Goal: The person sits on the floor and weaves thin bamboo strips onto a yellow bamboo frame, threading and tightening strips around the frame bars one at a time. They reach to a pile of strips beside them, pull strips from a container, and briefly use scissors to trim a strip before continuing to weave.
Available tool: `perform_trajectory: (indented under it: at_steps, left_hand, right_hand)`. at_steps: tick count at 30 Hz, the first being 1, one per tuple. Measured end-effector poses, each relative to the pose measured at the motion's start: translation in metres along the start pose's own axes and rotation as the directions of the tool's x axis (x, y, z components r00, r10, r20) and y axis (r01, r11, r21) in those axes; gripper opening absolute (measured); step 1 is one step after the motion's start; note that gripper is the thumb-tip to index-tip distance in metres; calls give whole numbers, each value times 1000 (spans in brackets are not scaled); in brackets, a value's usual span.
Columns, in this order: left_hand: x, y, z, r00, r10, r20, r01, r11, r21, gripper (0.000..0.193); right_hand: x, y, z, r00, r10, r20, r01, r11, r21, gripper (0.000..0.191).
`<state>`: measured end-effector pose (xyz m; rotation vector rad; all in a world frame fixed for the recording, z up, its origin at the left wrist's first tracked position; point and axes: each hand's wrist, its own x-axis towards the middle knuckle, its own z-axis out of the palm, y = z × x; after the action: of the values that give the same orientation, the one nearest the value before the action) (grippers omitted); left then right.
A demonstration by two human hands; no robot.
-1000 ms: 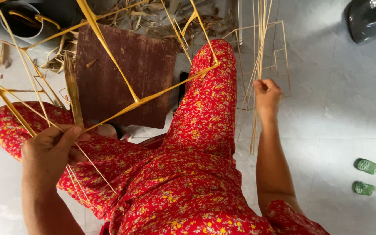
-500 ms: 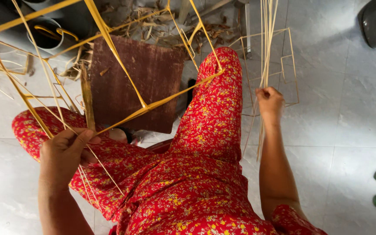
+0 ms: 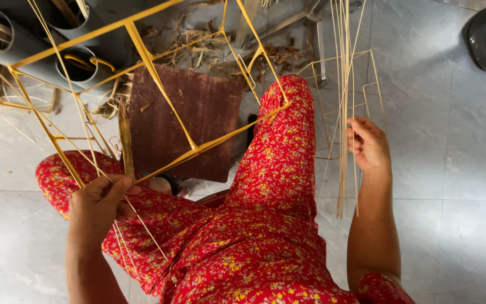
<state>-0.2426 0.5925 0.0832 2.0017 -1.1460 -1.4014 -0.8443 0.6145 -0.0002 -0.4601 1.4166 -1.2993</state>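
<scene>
Currently mid-frame-build: your left hand (image 3: pixel 99 205) pinches thin bamboo slivers (image 3: pixel 88 143) at the yellow bamboo frame (image 3: pixel 158 84) over your knee; right hand (image 3: pixel 369 147) clamps an upright bamboo strip bundle (image 3: pixel 344 79). Next likely needs one strip fed across.

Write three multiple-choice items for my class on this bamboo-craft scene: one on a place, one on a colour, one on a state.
1. Where does the brown board lie?
A. on the floor ahead of the knees
B. on the lap
C. against a wall

2. What colour is the stick frame?
A. blue
B. yellow
C. black

3. What is the right hand doing?
A. resting flat on the floor
B. hanging empty
C. gripping a bundle of thin bamboo strips

Answers: 1 A, it lies flat on the tiles beyond the legs; 2 B, its bars are yellow; 3 C, fingers close round the upright strips.
</scene>
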Motion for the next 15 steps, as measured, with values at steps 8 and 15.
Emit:
perform_trajectory:
  at_steps: [8,15]
  left_hand:
    - [0,2,1,999,23,-34,-21,999,37,22]
    - [6,-3,0,1000,7,-3,-7,1000,-1,22]
  right_hand:
    - [21,19,-9,982,-109,-152,72,969,-235,11]
    - [49,52,-48,917,-346,-198,178,800,-572,12]
